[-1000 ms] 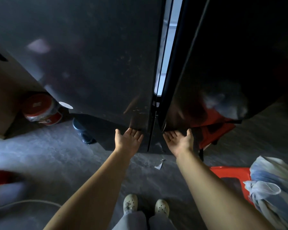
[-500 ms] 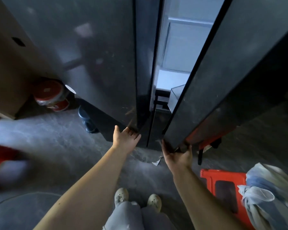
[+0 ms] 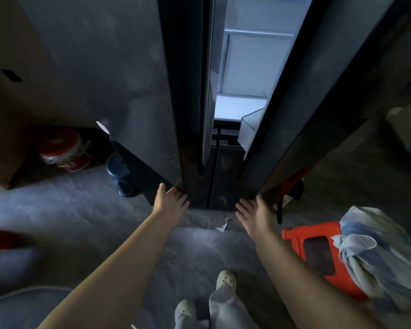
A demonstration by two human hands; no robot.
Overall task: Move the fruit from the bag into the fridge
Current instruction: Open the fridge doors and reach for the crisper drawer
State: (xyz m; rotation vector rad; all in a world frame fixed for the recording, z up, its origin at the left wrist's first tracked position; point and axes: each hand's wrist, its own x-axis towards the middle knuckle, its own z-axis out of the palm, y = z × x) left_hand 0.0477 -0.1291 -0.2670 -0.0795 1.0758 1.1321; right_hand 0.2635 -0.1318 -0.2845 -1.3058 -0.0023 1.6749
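Observation:
A tall dark fridge stands before me with its two doors partly swung apart. The left door and right door frame a gap showing the lit white interior with a shelf and a clear door bin. My left hand rests with fingers spread against the left door's bottom corner. My right hand lies flat at the right door's lower edge. A pale knotted plastic bag sits on a red stool at my right. No fruit shows.
A cardboard box stands at left, with a red-lidded tub and a dark blue foot beside the fridge base. A paper scrap lies on the grey floor. My white shoes are below. A blurred red object is at far left.
The fridge doors have swung wider apart, showing more of the lit interior. My right hand has let go of the right door's edge and now lies flat against it.

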